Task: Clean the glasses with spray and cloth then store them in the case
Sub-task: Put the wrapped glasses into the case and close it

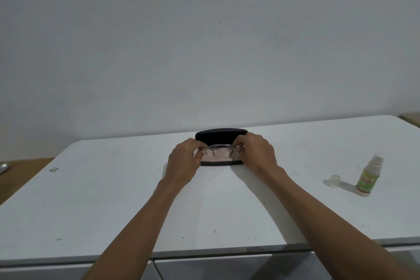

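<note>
Two bare forearms are reaching forward from the near edge over the white counter (113, 200), one on each side. Further in, the left hand (184, 161) is pinching the left end of the glasses (219, 146) with curled fingers; the right hand (255, 151) is pinching the right end the same way — both closed on the thin frame. One pair of glasses, sitting across the open mouth of one case (221, 136), just above the pinkish cloth (218, 155) that is lying in the lower half. One cloth only, crumpled, filling the tray. The case's black lid is standing up behind the hands, and its dark front rim is showing below the cloth. Case is resting mid-counter, toward the far edge.

Off to the right, well apart from the case, one spray bottle (369, 176) is standing upright with a green label, nozzle uncovered. One clear cap (334, 180) is lying just beside it on the left, not touching.

Near the left edge, one small scrap (54, 169) is lying on the counter — too small to identify. Beyond everything, a plain white wall (204, 41) is filling the background.
</note>
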`<state>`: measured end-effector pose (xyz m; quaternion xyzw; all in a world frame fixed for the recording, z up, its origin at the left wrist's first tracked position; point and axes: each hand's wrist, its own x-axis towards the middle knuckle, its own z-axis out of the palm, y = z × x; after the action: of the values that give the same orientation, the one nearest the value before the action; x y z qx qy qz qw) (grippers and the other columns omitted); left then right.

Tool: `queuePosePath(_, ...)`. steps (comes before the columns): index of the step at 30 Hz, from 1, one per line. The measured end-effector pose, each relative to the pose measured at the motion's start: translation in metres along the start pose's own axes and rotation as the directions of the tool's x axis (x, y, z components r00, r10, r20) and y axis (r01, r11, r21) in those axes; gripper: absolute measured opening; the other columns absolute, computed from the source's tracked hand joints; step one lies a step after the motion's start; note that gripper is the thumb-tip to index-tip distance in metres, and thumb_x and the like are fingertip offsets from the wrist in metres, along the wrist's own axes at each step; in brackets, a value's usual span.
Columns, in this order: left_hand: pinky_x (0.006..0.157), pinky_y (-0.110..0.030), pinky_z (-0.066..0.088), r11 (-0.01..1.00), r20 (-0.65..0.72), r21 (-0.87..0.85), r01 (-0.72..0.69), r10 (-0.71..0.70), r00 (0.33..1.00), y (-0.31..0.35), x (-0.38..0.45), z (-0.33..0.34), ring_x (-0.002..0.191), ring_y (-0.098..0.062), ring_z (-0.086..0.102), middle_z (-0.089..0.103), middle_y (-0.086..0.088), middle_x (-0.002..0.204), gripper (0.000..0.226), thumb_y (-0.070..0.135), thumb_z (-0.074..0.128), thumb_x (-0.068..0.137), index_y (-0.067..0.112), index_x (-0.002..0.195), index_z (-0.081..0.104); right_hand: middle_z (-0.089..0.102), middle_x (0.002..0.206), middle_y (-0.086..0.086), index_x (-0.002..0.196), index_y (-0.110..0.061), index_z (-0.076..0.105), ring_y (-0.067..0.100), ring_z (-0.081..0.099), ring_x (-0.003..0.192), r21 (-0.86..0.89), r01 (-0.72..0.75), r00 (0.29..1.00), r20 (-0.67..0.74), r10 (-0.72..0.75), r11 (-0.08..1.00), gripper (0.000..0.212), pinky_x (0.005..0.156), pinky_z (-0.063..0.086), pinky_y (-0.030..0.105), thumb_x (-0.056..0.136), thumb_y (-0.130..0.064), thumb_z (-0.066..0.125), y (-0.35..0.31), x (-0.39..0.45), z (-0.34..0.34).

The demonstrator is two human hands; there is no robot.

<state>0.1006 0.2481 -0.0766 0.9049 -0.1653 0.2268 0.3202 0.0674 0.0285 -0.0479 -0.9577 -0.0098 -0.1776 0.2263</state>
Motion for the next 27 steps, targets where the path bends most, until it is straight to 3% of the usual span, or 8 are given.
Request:
queuePosePath(7,0.067,-0.023,0.040,0.998,0.064,0.012,0.054,-0.054,0.996,0.003,0.004,-0.006,0.057,0.007,0.048,0.074,0.017,0.104,0.012,0.024,0.072,0.092,0.030,0.099,0.077,0.073,0.108,0.000,0.109,-0.027,0.078,0.028,0.065,0.099,-0.008,-0.004,1.000,0.026,0.005,1.000,0.025,0.073,0.048,0.033,0.089,-0.021,0.065,-0.004,-0.002,-0.005)
queuePosePath(12,0.067,-0.022,0.037,0.996,0.040,0.091,0.006,-0.010,0.999,0.010,-0.004,-0.011,0.073,-0.002,0.050,0.071,0.016,0.108,0.018,0.029,0.068,0.095,0.030,0.110,0.076,0.068,0.127,-0.001,0.128,-0.026,0.071,0.027,0.060,0.115,-0.005,0.044,0.999,-0.031,-0.044,0.999,0.041,0.083,0.053,0.038,0.092,-0.011,0.055,0.001,-0.014,-0.005)
queuePosePath(15,0.066,-0.027,0.043,0.992,-0.017,0.109,-0.060,0.062,0.998,0.012,-0.016,-0.012,0.080,-0.007,0.054,0.064,0.013,0.102,0.015,0.027,0.067,0.095,0.029,0.109,0.073,0.067,0.112,-0.005,0.114,-0.027,0.073,0.022,0.060,0.106,0.047,0.065,0.993,-0.097,-0.060,0.997,0.025,0.075,0.050,0.035,0.093,-0.021,0.062,0.008,-0.022,-0.004)
queuePosePath(18,0.063,-0.030,0.049,0.990,-0.018,0.103,-0.102,0.104,0.994,0.011,-0.027,-0.012,0.082,-0.010,0.058,0.063,0.012,0.094,0.004,0.025,0.070,0.092,0.027,0.095,0.073,0.067,0.100,-0.008,0.100,-0.028,0.074,0.019,0.058,0.101,0.027,0.073,0.996,-0.051,-0.071,0.997,0.013,0.072,0.048,0.033,0.093,-0.030,0.064,0.012,-0.031,-0.005)
queuePosePath(22,0.064,-0.032,0.050,0.983,0.003,0.141,-0.121,0.121,0.993,0.013,-0.033,-0.012,0.086,-0.011,0.058,0.066,0.014,0.091,0.006,0.021,0.073,0.090,0.025,0.086,0.075,0.070,0.098,-0.008,0.098,-0.029,0.074,0.021,0.055,0.102,-0.031,0.056,0.998,0.025,-0.055,0.998,0.019,0.074,0.048,0.035,0.091,-0.024,0.057,0.017,-0.035,-0.005)
queuePosePath(27,0.060,-0.031,0.048,0.972,0.008,0.198,-0.124,0.125,0.992,0.014,-0.034,-0.011,0.092,-0.014,0.057,0.067,0.013,0.091,0.005,0.024,0.073,0.090,0.025,0.086,0.077,0.073,0.097,-0.008,0.102,-0.028,0.075,0.021,0.052,0.103,-0.067,0.061,0.998,0.024,-0.059,0.996,0.024,0.071,0.047,0.034,0.093,-0.020,0.055,0.014,-0.033,-0.006)
